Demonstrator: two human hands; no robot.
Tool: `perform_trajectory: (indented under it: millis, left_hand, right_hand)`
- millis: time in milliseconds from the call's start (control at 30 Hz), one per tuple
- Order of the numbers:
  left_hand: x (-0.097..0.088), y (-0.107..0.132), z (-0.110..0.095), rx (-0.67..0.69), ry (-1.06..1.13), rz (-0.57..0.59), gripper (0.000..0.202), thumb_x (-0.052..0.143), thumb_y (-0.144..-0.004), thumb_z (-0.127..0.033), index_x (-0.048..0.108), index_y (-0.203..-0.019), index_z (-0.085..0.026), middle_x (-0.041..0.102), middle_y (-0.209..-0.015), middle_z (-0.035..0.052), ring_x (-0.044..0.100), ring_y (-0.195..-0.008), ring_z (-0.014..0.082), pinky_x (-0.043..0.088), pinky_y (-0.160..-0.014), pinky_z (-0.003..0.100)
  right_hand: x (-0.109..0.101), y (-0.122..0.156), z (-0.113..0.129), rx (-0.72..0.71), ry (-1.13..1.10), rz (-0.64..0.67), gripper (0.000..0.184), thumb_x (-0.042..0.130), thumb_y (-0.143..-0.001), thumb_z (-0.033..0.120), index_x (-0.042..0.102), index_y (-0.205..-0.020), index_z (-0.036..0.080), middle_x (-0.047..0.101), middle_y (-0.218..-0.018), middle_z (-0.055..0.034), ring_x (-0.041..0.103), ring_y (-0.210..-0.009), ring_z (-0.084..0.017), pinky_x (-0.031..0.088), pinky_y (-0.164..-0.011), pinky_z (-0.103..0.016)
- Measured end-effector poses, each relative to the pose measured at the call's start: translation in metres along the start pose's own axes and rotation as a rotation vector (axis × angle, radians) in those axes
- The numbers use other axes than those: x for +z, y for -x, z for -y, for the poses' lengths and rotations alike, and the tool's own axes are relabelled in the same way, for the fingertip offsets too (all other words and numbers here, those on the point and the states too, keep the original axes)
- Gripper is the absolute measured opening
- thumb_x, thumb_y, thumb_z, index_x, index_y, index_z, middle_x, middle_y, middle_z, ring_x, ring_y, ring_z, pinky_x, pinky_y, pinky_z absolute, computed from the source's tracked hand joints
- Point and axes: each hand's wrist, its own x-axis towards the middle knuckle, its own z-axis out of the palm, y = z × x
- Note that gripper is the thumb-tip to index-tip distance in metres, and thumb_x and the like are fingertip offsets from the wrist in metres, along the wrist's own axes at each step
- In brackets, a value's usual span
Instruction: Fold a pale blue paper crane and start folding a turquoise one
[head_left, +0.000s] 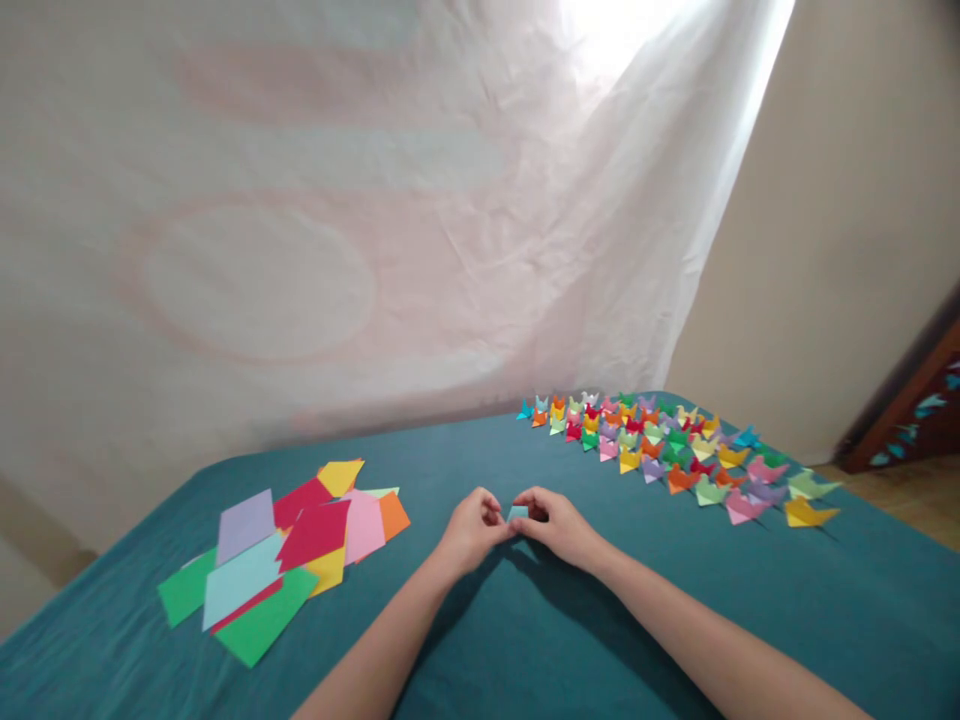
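Observation:
A small piece of folded light-blue paper [517, 513] is held up between my two hands above the green-covered table [480, 455]. My left hand [478, 528] pinches its left side with curled fingers. From the other side, my right hand [555, 524] grips it between thumb and fingers. Much of the paper is hidden by the fingertips, so its folds cannot be made out.
Loose sheets of coloured paper [315, 530] lie overlapping on the left of the table. Rows of small folded paper birds [671, 440] stand on the right, toward the back. A pale curtain [420, 220] hangs behind the table.

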Motion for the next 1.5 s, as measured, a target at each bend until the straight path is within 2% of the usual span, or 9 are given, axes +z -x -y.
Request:
perform_trajectory:
  millis: [133, 333, 567, 733, 900, 1100, 1333, 1500]
  left_hand:
    - [0.006, 0.003, 0.001, 0.042, 0.250, 0.023, 0.036, 0.067, -0.069, -0.032, 0.053, -0.094, -0.012, 0.059, -0.064, -0.0013, 0.053, -0.057, 0.0109, 0.040, -0.055, 0.021]
    - [0.009, 0.006, -0.003, 0.068, 0.195, 0.051, 0.028, 0.063, -0.074, -0.038, 0.064, -0.079, -0.011, 0.063, -0.071, 0.0026, 0.054, -0.063, 0.0125, 0.041, -0.060, 0.023]
    - [0.009, 0.010, -0.010, 0.086, 0.094, 0.070, 0.027, 0.056, -0.078, -0.036, 0.063, -0.069, -0.012, 0.056, -0.060, -0.0015, 0.046, -0.056, 0.0098, 0.034, -0.054, 0.021]
    - [0.010, 0.012, -0.014, 0.105, 0.029, 0.093, 0.029, 0.052, -0.080, -0.034, 0.061, -0.063, -0.013, 0.054, -0.056, -0.0021, 0.044, -0.053, 0.0098, 0.031, -0.052, 0.021]
    - [0.013, 0.013, -0.015, 0.103, -0.002, 0.047, 0.029, 0.050, -0.081, -0.035, 0.059, -0.064, -0.014, 0.056, -0.058, -0.0013, 0.045, -0.055, 0.0108, 0.033, -0.054, 0.021]
    - [0.014, 0.014, -0.015, 0.098, -0.003, 0.022, 0.030, 0.049, -0.082, -0.036, 0.061, -0.068, -0.013, 0.059, -0.061, 0.0004, 0.048, -0.057, 0.0120, 0.035, -0.055, 0.022]
    - [0.012, 0.013, -0.016, 0.096, 0.014, 0.028, 0.036, 0.049, -0.083, -0.040, 0.062, -0.065, -0.012, 0.060, -0.059, 0.0009, 0.048, -0.055, 0.0116, 0.035, -0.054, 0.022]
    - [0.010, 0.014, -0.017, 0.119, 0.035, 0.050, 0.029, 0.051, -0.081, -0.037, 0.063, -0.071, -0.013, 0.062, -0.066, 0.0011, 0.051, -0.061, 0.0122, 0.037, -0.057, 0.021]
  right_hand:
    - [-0.003, 0.002, 0.001, 0.022, -0.100, 0.004, 0.022, 0.059, -0.078, 0.035, 0.064, -0.083, 0.014, 0.052, -0.061, 0.0031, 0.045, -0.056, -0.010, 0.035, -0.053, -0.022]
    - [-0.005, 0.006, -0.001, 0.047, -0.206, -0.013, 0.030, 0.060, -0.077, 0.043, 0.064, -0.079, 0.014, 0.056, -0.063, 0.0020, 0.047, -0.057, -0.011, 0.036, -0.055, -0.022]
    - [-0.004, 0.006, 0.000, 0.053, -0.252, -0.017, 0.032, 0.059, -0.077, 0.045, 0.063, -0.073, 0.014, 0.058, -0.065, 0.0007, 0.049, -0.061, -0.012, 0.038, -0.058, -0.023]
    - [-0.002, 0.006, 0.000, 0.060, -0.251, -0.045, 0.031, 0.058, -0.078, 0.044, 0.061, -0.070, 0.014, 0.055, -0.059, 0.0024, 0.046, -0.055, -0.011, 0.035, -0.054, -0.023]
    - [-0.003, 0.005, -0.001, 0.060, -0.275, -0.040, 0.031, 0.057, -0.079, 0.044, 0.061, -0.071, 0.014, 0.057, -0.060, 0.0019, 0.046, -0.055, -0.011, 0.035, -0.053, -0.023]
    - [-0.005, 0.006, 0.000, 0.048, -0.314, -0.009, 0.032, 0.057, -0.079, 0.046, 0.062, -0.076, 0.014, 0.060, -0.068, 0.0008, 0.050, -0.062, -0.012, 0.039, -0.059, -0.023]
    - [-0.002, 0.006, -0.005, 0.069, -0.289, -0.075, 0.035, 0.055, -0.080, 0.048, 0.060, -0.071, 0.014, 0.052, -0.060, 0.0023, 0.043, -0.056, -0.011, 0.033, -0.053, -0.022]
    - [0.000, 0.005, -0.008, 0.084, -0.274, -0.113, 0.038, 0.053, -0.080, 0.050, 0.060, -0.071, 0.014, 0.047, -0.057, 0.0033, 0.038, -0.053, -0.010, 0.030, -0.051, -0.022]
